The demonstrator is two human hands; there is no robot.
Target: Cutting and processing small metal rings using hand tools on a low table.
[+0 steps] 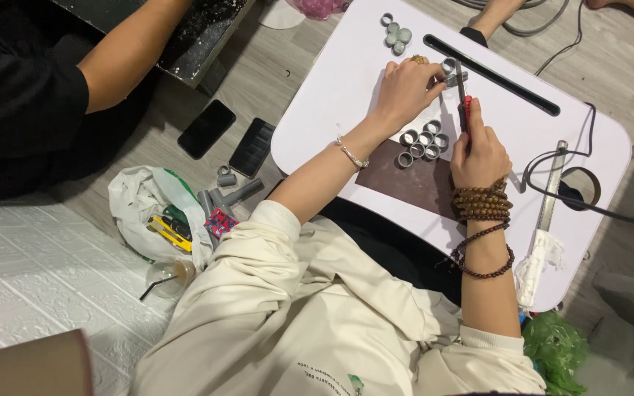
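On a white lap table (332,110), the left hand (405,88) presses down on a grey ring (449,66), its fingers curled tight around the piece at the fingertips. Just right of those fingers the right hand (482,150) grips a red-handled knife (464,103), fist closed around the handle, the dark blade reaching up to touch the ring. Below the left fingers and beside the right knuckles lies a cluster of cut rings (421,143), partly on a brown mat (405,183). Beyond the left fingertips sits a second small group of rings (395,33), with a long dark slot (493,73) running past the blade. Right of the right wrist, wrapped in wooden beads (482,205), lie a metal ruler (552,187) and a black cable (588,147). Well left of both hands, on the floor, rest two phones (229,136) and a white bag (148,209).
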